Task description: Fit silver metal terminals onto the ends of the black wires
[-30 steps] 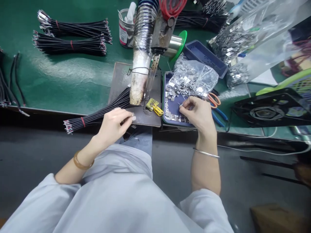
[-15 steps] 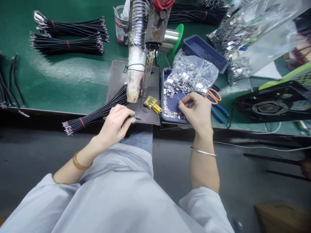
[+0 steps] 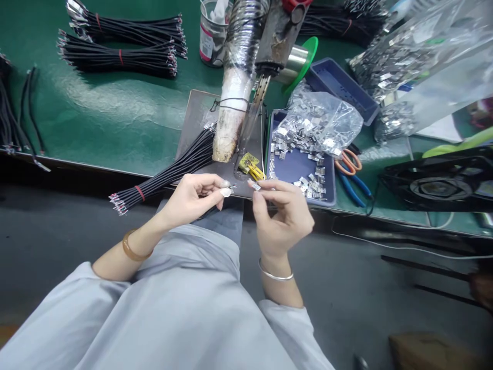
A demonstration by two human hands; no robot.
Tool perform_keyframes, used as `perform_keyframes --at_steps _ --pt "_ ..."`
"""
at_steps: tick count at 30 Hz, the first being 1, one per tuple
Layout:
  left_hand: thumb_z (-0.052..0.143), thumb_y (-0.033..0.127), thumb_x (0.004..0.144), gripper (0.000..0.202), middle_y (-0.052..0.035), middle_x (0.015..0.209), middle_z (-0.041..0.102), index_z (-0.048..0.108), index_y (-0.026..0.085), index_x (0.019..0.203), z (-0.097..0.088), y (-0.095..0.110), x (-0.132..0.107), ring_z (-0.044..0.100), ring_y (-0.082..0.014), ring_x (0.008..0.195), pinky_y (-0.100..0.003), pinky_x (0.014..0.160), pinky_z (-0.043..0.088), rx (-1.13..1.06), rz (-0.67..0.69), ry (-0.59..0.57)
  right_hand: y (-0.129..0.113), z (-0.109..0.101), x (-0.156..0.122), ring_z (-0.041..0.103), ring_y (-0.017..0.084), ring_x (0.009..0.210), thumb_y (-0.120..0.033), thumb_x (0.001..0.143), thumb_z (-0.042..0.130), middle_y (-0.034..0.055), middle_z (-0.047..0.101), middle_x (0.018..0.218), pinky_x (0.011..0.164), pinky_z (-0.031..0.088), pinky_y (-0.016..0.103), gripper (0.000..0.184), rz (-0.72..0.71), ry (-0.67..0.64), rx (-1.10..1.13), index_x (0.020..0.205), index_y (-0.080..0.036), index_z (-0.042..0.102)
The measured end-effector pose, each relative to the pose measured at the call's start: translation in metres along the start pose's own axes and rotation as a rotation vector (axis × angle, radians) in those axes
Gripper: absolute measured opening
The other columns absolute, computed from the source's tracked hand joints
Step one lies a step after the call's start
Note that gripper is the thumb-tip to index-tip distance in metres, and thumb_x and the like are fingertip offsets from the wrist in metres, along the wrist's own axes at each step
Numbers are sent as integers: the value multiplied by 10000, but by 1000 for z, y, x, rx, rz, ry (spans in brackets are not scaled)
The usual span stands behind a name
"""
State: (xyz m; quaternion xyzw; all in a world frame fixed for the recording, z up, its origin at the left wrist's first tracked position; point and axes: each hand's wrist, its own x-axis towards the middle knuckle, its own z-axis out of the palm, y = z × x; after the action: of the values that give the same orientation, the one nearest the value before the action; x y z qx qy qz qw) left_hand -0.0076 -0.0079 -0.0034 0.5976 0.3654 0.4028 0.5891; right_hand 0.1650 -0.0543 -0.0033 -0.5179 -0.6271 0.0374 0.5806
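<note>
Wire end, thin and short, juts from the fingertips of the left hand, just in front of a dark board on a green bench. Thumb and forefinger are closed on it; the rest of the wire is mostly hidden. Facing it, a short gap away, the right hand has a small metal connector pinched between thumb and forefinger, other fingers loosely curled (how firm the pinch is, I cannot tell).

Behind the hands, a soldering iron slants down toward the board, beside a stained hose. A yellow clip lies near its tip. To the right, a blue tray holds many similar connectors; to the left, a tied cable bundle overhangs the bench edge.

Several things could go wrong. The connector, being tiny and held only at the fingertips, could slip or twist if the pinch loosens. If the iron is hot, a hand lifted carelessly could be burned. A stray knock from the left wrist could drag the overhanging bundle off the bench.
</note>
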Motion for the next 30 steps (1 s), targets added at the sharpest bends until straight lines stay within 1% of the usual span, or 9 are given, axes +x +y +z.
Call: perform_keyframes --at_steps 4,7,10,13,19,22,25,28,30 --pt "790 292 788 194 0 613 684 672 138 804 2 -2 2 624 -98 541 -192 559 510 -60 -22 48 6 13 -4 742 151 857 -149 897 704 6 758 907 727 634 285 109 165 -87 135 833 -233 730" --pt "772 307 811 201 -14 612 687 695 130 755 2 0 4 609 -93 546 -193 562 499 -66 -12 18 10 16 -4 760 154 868 -149 884 707 14 763 952 734 651 285 102 292 -164 279 859 -235 756" --pt "776 367 825 278 -18 575 674 701 125 712 1 2 5 578 -90 516 -197 537 473 -79 -41 -22 11 17 -6 761 143 890 -123 861 717 10 764 968 741 652 258 133 327 -211 342 874 -246 767" --pt "797 384 807 295 -24 572 676 711 122 701 0 3 6 583 -98 521 -207 550 481 -72 -73 -35 10 18 -8 759 144 904 -118 864 716 10 767 963 749 654 257 149 306 -192 334 884 -255 771" --pt "723 262 847 196 -21 568 675 707 119 715 -3 2 6 590 -92 534 -189 566 483 -92 -82 -90 12 16 -10 759 159 920 -124 884 706 15 777 977 815 659 309 156 241 -202 299 915 -262 772" --pt "752 318 841 248 -24 562 669 699 117 707 -5 2 8 585 -94 529 -187 551 475 -107 -103 -132 12 15 -9 762 162 906 -117 888 699 13 780 968 807 662 314 153 201 -220 268 914 -253 762" --pt "784 396 823 326 -22 548 653 679 120 685 -6 2 10 578 -96 518 -190 535 472 -117 -128 -156 8 14 -8 766 163 911 -92 880 704 16 791 985 824 658 310 176 61 -203 114 936 -252 753" --pt "785 406 819 334 -8 530 626 676 122 683 -7 2 11 561 -90 497 -183 508 457 -117 -151 -162 5 13 -9 771 162 924 -64 871 703 20 801 1014 862 651 305 225 -76 -174 -17 979 -255 754" --pt "789 382 813 302 -7 538 630 693 122 695 -8 2 11 568 -93 498 -186 508 461 -128 -146 -165 6 14 -8 773 166 919 -83 874 701 18 799 997 842 657 306 195 1 -189 36 952 -254 756"
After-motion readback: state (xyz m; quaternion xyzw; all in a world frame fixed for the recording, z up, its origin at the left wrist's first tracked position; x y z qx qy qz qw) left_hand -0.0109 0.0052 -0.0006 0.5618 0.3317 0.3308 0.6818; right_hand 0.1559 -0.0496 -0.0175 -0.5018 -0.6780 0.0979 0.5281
